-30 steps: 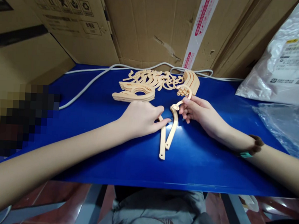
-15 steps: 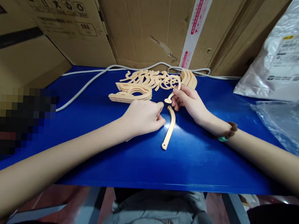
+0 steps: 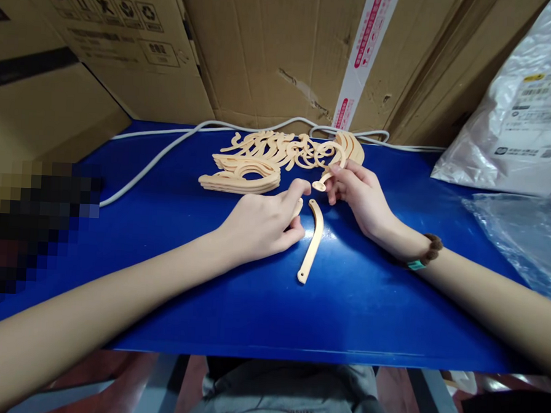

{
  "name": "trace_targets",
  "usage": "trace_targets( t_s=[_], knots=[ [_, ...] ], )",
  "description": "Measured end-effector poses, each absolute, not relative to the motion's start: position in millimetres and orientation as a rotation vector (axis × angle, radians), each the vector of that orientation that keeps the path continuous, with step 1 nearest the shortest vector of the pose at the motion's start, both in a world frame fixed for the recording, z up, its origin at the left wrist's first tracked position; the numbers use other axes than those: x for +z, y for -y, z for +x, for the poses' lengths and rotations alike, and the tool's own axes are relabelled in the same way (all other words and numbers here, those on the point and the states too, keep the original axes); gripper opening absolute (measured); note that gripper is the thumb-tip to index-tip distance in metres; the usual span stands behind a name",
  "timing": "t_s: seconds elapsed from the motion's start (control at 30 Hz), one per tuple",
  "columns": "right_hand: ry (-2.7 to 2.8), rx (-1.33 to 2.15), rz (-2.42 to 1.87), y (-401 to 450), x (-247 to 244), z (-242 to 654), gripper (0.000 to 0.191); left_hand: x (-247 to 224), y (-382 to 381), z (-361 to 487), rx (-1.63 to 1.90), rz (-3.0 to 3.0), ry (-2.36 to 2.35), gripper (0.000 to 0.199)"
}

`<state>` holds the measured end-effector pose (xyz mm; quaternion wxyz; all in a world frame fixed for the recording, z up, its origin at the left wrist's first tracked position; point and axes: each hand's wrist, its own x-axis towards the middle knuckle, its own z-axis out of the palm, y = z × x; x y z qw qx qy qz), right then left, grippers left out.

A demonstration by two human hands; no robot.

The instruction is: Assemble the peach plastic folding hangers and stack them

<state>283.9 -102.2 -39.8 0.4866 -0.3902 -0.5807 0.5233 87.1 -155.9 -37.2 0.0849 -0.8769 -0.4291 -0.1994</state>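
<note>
Left forefinger point(image 3: 299, 186) newly lifted, left fingers point(image 3: 292, 236) holding wooden strip point(image 3: 298, 206), right fingers point(image 3: 345, 175) pinching hook point(image 3: 319, 186)

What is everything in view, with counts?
Table: one, blue, centre
Held hook: one, pale, right hand
Half-hidden piece: one, pale, left hand
Curved piece: one, pale, between hands
Piled and stacked pieces: many, pale, table rear
Cable: count unclear, white, table rear
Cardboard boxes: several, brown, rear and left
Bag: one, white, right rear
Plastic sheet: one, clear, right
Floor: one, reddish, bottom
Wristband: one, brown, right wrist
Clothing: count unclear, grey, bottom
Hands: two, bare, centre
</note>
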Motion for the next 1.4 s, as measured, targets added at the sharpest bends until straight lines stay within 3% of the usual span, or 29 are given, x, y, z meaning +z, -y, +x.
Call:
trace_targets(
  t_s=[0.17, 0.33, 0.63, 0.9, 1.4],
  knots=[
    [1.400, 1.237, -0.952, 103.3, -39.6, 284.3, 0.019, -34.1, 156.8, 89.2, -0.579, -2.669, 1.497, 0.035],
    [1.416, 1.229, -0.999, 103.9, -38.7, 283.7, 0.021, -35.2, 156.0, 89.0, -0.522, -2.675, 1.455, 0.023],
    [1.416, 1.255, -0.993, 105.0, -37.2, 284.0, 0.014, -32.3, 156.8, 88.0, -0.598, -2.629, 1.482, 0.024],
    [1.389, 1.316, -0.957, 107.0, -35.3, 285.1, 0.052, -29.5, 156.7, 85.6, -0.657, -2.580, 1.371, 0.029],
    [1.333, 1.501, -0.867, 105.9, -34.4, 287.8, 0.054, -33.4, 156.0, 88.0, -0.556, -2.688, 1.579, 0.034]
  ],
)
